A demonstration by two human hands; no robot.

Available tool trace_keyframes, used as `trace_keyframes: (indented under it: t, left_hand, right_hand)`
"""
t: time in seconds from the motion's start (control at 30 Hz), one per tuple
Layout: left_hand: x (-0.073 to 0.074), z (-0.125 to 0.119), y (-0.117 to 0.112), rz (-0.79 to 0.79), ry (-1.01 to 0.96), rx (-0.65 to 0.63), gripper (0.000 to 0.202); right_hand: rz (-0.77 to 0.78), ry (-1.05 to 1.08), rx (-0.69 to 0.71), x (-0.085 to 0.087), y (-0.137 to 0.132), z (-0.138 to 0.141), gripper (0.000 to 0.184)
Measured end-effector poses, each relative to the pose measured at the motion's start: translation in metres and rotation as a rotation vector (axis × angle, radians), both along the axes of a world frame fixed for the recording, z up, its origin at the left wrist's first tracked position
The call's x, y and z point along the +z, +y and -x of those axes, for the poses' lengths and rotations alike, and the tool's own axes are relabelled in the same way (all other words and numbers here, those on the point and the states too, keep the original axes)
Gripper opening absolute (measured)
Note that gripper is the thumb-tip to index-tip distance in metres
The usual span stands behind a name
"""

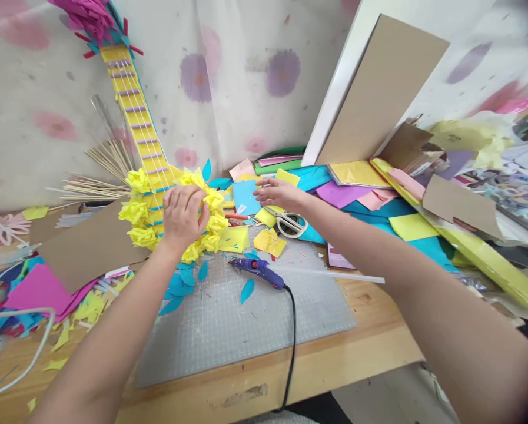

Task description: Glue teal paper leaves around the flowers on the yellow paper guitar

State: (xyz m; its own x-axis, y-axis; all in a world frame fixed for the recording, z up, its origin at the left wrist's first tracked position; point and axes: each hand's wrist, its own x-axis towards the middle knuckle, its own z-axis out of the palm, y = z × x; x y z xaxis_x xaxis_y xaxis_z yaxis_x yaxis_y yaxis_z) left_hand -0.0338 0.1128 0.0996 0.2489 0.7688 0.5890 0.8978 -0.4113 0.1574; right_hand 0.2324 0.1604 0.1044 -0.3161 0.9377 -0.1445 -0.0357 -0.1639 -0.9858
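Note:
A handmade paper guitar (140, 126) leans upright against the wall, with a yellow neck, purple frets, pale strings and a body edged with crumpled yellow paper flowers. My left hand (183, 217) is closed over the front of the body, fingers curled and partly hidden from me. Fingers stretched out, my right hand (280, 194) hovers beside a blue paper square (245, 197), holding nothing. Just below it lie white-handled scissors (291, 225). A purple glue gun (259, 270) with a clear glue stick in its back rests on the grey cutting mat (246, 335).
Blue paper leaves (178, 287) lie at the guitar's foot. Wooden sticks (96, 185) and brown cardboard (91, 244) are at left. A cardboard panel (382, 88) leans at the back. Coloured paper (338, 193) crowds the right side. The glue gun's black cord (292, 335) hangs over the table edge.

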Motion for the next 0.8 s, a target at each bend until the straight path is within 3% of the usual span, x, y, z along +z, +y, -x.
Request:
trace_keyframes:
  t: [0.17, 0.33, 0.5, 0.8]
  left_hand:
    - [-0.024, -0.012, -0.005, 0.022, -0.040, -0.009, 0.049]
    - [-0.022, -0.020, 0.000, 0.058, -0.005, 0.053, 0.056]
    - [-0.025, -0.026, -0.001, 0.114, -0.056, 0.114, 0.061]
    - [-0.029, -0.030, -0.003, 0.146, -0.082, 0.125, 0.068]
  right_hand:
    - [-0.019, 0.122, 0.083, -0.020, 0.003, 0.031, 0.030]
    - [-0.063, 0.115, 0.049, -0.021, 0.012, 0.059, 0.031]
    - [-0.040, 0.144, 0.014, -0.033, 0.024, 0.072, 0.035]
    - [-0.056, 0.307, 0.077, -0.035, 0.032, 0.098, 0.035]
